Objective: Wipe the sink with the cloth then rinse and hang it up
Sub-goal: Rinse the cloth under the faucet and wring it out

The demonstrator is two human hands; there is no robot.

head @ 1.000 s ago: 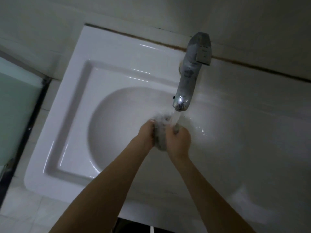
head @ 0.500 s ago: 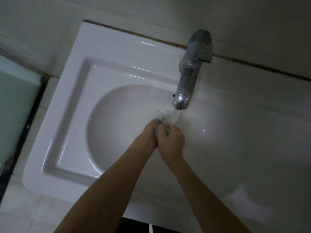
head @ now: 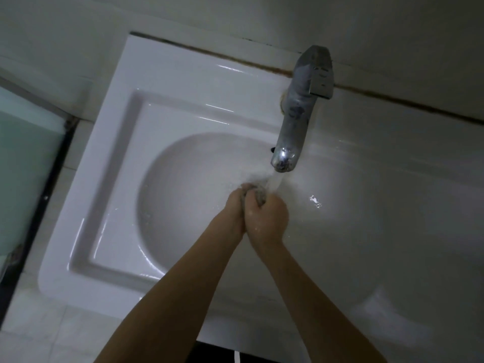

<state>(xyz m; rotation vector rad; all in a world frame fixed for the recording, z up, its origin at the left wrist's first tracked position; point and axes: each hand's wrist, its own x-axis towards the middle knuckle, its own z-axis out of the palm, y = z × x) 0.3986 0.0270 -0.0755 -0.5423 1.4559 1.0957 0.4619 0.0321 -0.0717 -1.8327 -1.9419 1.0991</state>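
A white sink (head: 110,195) with a round bowl fills the middle of the head view. Its chrome tap (head: 296,119) runs, and the stream falls onto a small grey cloth (head: 258,193). My left hand (head: 233,208) and my right hand (head: 267,218) are pressed together over the bowl, both gripping the bunched cloth. Only the cloth's top end shows between my fingers; the rest is hidden inside my fists.
A pale wall (head: 235,19) runs behind the sink, with a dark seam (head: 214,55) along the back rim. A frosted glass panel (head: 23,163) in a dark frame stands at the left. Pale floor tiles (head: 39,323) lie below the sink's left corner.
My hands have closed tighter together on the cloth, so less of it shows now than a second ago. The water keeps running.
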